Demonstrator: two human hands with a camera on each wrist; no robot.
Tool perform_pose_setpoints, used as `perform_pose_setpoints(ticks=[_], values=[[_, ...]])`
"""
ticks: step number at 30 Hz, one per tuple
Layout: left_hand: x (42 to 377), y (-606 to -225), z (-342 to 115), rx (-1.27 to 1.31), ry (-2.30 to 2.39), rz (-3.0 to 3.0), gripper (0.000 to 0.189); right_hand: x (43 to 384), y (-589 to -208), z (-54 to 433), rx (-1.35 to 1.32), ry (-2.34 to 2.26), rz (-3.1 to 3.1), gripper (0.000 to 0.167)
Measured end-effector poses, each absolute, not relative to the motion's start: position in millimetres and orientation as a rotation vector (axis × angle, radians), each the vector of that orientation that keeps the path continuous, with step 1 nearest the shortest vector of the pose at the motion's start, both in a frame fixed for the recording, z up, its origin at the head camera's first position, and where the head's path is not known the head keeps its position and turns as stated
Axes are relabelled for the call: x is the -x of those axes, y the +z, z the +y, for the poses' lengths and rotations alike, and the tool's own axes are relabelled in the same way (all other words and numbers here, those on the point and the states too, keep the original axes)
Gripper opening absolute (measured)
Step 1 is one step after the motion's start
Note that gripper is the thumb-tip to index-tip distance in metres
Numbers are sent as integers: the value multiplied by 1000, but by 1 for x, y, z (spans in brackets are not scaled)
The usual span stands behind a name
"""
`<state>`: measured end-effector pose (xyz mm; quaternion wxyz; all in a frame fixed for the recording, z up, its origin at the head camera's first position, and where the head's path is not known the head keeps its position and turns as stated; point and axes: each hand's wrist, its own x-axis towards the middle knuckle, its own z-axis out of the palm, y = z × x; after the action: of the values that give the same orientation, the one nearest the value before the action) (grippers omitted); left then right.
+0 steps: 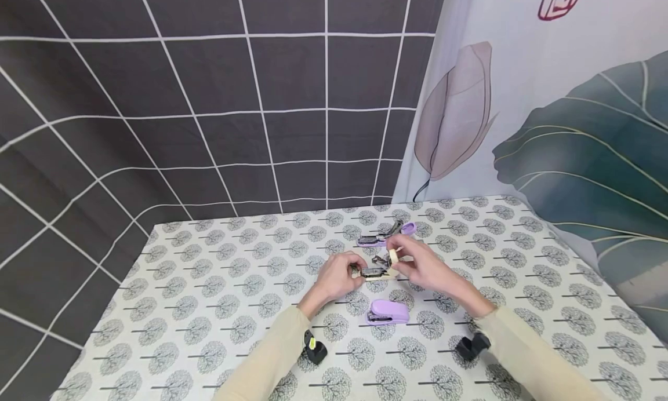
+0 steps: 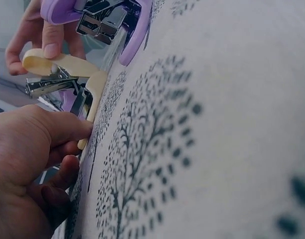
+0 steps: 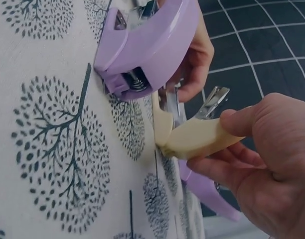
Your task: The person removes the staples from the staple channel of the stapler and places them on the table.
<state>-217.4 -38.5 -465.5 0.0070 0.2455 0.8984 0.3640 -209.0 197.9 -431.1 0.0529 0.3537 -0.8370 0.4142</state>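
Observation:
A cream-yellow stapler [image 1: 385, 275] lies on the patterned cloth with its top cover swung up and the metal inside showing. My left hand [image 1: 336, 275] pinches the front end of its base between thumb and fingers, low at the cloth. At the other end, my right hand [image 1: 420, 265] grips the raised cover [image 3: 205, 137], thumb on one side and fingers on the other. In the left wrist view, the stapler's metal magazine [image 2: 53, 87] sticks out between cover and base.
A purple stapler [image 1: 391, 311], folded down, stands nearer my body. Beyond my hands lies another purple stapler [image 1: 369, 240], opened out. Black wrist cameras [image 1: 315, 350] are strapped to both forearms. A dark gridded curtain [image 1: 292, 134] hangs behind the table.

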Motion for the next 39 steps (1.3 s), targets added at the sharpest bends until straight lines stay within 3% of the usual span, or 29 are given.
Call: perform_pose_setpoints(ticks=[24,39], values=[[219,-467,-37,-753,1123,2817,26,201,-459,223,-811,1943,-2395,27],[218,-468,-39,-785,1148,2832,24,195,-469,234,-648,1967,-2442,25]])
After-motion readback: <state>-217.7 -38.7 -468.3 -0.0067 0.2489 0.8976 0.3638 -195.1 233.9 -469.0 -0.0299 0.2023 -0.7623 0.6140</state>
